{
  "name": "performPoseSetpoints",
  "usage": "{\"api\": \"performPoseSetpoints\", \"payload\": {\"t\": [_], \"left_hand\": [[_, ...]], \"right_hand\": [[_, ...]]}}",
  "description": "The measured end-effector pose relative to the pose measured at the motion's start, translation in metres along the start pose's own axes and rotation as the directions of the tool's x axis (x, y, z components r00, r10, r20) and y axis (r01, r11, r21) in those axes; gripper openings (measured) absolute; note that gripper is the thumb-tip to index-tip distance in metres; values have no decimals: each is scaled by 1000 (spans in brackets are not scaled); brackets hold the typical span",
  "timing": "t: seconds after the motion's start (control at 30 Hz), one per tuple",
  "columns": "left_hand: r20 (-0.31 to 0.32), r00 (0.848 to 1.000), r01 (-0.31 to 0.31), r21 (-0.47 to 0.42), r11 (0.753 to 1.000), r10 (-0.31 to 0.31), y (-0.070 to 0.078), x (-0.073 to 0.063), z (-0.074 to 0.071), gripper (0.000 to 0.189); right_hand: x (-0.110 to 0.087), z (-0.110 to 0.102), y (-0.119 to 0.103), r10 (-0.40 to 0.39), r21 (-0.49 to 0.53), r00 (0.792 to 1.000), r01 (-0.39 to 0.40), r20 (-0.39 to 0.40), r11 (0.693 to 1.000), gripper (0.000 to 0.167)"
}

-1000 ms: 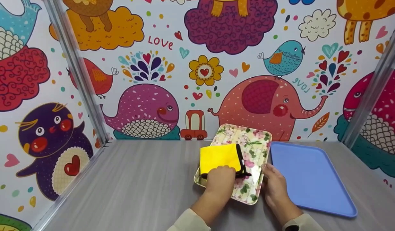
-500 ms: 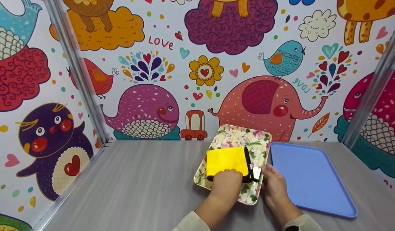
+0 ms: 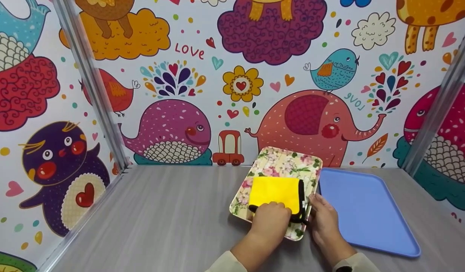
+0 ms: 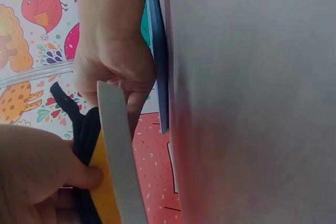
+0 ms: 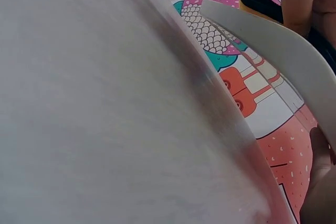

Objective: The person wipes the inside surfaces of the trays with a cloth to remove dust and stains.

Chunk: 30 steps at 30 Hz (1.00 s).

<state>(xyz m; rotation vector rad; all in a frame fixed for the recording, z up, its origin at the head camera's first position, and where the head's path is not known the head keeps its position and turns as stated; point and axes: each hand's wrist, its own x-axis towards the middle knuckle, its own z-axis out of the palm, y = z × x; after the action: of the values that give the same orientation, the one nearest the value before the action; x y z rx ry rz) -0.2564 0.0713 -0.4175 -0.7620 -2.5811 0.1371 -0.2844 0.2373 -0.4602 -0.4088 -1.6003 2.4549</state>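
My left hand (image 3: 272,223) grips a folded yellow cloth (image 3: 275,190) with black edging and presses it on the floral tray (image 3: 289,160). In the left wrist view the left thumb lies on the yellow side of the cloth (image 4: 105,198), close beside the tray's pale rim (image 4: 118,140). My right hand (image 3: 325,219) holds the tray by its right edge, thumb at the rim. The tray is tilted, its patterned face up toward the head camera. In the right wrist view the tray's plain outer side (image 5: 268,35) shows, with the right hand (image 5: 321,192) at the lower right.
A flat blue tray (image 3: 368,211) lies on the grey table (image 3: 160,219) to the right, close beside the right hand. Walls with cartoon animals (image 3: 172,128) and metal corner posts (image 3: 92,87) enclose the back and sides.
My left hand has slid the yellow cloth right and toward me across the floral tray. The right hand keeps its hold at the edge, and the tray has barely shifted.
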Motion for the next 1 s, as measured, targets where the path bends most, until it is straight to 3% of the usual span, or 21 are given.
{"api": "performPoseSetpoints", "payload": {"t": [0.3, 0.5, 0.8, 1.0], "left_hand": [[16, 999, -38, 17, 999, 38, 1, -1, -6, 8], [-53, 994, -94, 37, 995, 96, -5, -3, -1, 10], [-112, 975, -183, 79, 980, 191, -23, -9, 2, 8], [-127, 975, -178, 59, 982, 184, -38, -14, 8, 4]], "right_hand": [[1, 1, -1, -1, 11, 1000, 1, 11, 1000, 66], [1, -1, -1, -6, 11, 1000, 6, 5, 1000, 66], [1, 0, 2, -15, -1, 1000, 15, 1, 1000, 61], [1, 1, 2, -13, 6, 1000, 13, 8, 1000, 51]]}}
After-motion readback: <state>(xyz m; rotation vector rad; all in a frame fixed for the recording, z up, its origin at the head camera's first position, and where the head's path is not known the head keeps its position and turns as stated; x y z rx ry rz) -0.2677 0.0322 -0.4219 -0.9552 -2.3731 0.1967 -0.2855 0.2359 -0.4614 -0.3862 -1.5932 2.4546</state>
